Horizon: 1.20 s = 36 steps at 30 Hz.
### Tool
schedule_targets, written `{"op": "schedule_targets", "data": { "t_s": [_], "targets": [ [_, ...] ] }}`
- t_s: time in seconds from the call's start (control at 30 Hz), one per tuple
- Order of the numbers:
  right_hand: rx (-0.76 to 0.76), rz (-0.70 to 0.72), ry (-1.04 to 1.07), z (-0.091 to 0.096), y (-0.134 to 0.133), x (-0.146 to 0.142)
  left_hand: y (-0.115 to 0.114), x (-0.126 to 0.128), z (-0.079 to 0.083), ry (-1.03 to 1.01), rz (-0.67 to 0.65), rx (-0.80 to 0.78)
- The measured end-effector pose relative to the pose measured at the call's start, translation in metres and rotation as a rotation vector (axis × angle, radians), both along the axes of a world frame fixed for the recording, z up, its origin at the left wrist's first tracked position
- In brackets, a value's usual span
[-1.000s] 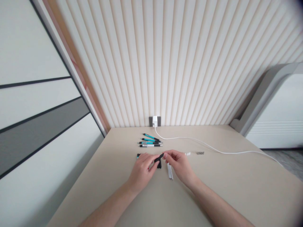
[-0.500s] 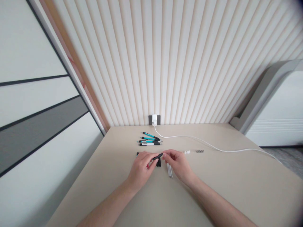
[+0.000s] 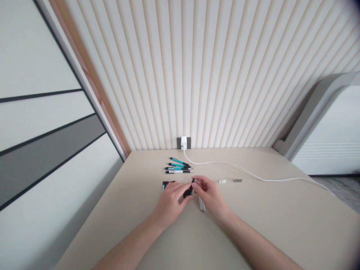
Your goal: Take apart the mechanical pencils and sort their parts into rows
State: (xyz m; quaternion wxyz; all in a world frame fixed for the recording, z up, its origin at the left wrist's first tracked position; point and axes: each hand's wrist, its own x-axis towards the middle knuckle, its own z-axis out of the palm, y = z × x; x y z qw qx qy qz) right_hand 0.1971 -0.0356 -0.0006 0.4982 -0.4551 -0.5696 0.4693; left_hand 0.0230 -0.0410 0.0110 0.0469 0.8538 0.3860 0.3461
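Both hands meet over the middle of the table (image 3: 267, 225). The left hand (image 3: 169, 200) pinches a short black pen piece (image 3: 187, 192) between thumb and fingers, and the right hand (image 3: 211, 195) closes its fingertips on the piece's far end. The piece looks like light, stiff, smooth plastic — apt to slip or twist if nipped at the tip, so a pinch around its thicker middle seems surest. Thin white refills (image 3: 201, 204) lie just beside the right hand. Assembled pens (image 3: 178, 167) lie farther off, with small white bits (image 3: 222, 181) and small dark bits (image 3: 237, 180) to the right.
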Motion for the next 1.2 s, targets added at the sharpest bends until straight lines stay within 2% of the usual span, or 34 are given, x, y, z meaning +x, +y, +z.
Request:
{"op": "schedule_targets", "data": {
  "t_s": [0.1, 0.23, 0.37, 0.53, 0.73, 1.2],
  "targets": [
    [0.005, -0.055, -0.081, 0.003, 0.004, 0.006, 0.000, -0.001, 0.001, 0.070, 0.021, -0.027],
    [0.008, -0.135, -0.379, 0.005, 0.008, 0.013, 0.001, -0.006, 0.006, 0.194, 0.099, -0.097],
    [0.022, -0.116, -0.630, 0.004, 0.006, 0.010, 0.001, -0.008, 0.009, 0.288, 0.079, -0.149],
    [0.040, -0.087, -0.820, 0.009, 0.002, 0.000, 0.003, -0.008, 0.005, 0.327, 0.036, -0.165],
    [0.046, -0.070, -0.927, 0.009, 0.001, -0.003, 0.005, -0.008, -0.002, 0.295, 0.012, -0.188],
    [0.079, -0.016, -0.942, 0.016, -0.005, 0.009, 0.006, -0.015, 0.005, 0.328, 0.026, -0.172]
  ]
}}
